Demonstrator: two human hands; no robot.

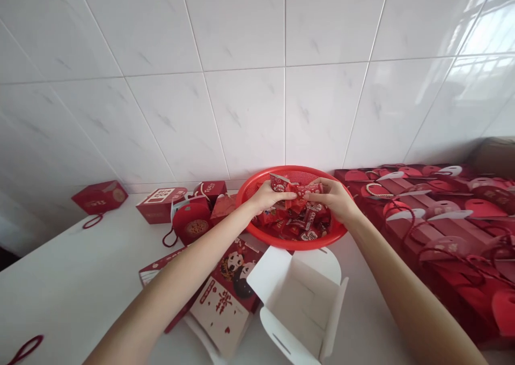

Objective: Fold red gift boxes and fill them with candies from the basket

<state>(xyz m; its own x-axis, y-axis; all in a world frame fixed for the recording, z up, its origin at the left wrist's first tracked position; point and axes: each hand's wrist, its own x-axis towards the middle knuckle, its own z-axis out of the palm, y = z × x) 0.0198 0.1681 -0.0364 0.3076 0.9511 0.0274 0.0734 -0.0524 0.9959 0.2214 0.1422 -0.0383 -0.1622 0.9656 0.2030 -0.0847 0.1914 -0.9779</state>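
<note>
Both my hands are over a red plastic basket (298, 244) filled with wrapped candies (309, 220) in red wrappers. My left hand (267, 196) pinches a red candy packet (279, 183) between thumb and fingers. Close beside it, my right hand (336, 197) grips another red wrapped candy (309, 189), and the two thumbs almost meet. Just in front of the basket stands an open box (300, 306), its white inside facing up and its flaps spread. Nothing lies in it.
Folded red gift boxes (438, 241) with cord handles fill the right side. Several small red boxes (161, 204) stand at the back left. Flattened printed cartons (227, 295) lie under my left forearm. A tiled wall (249, 118) rises behind the basket.
</note>
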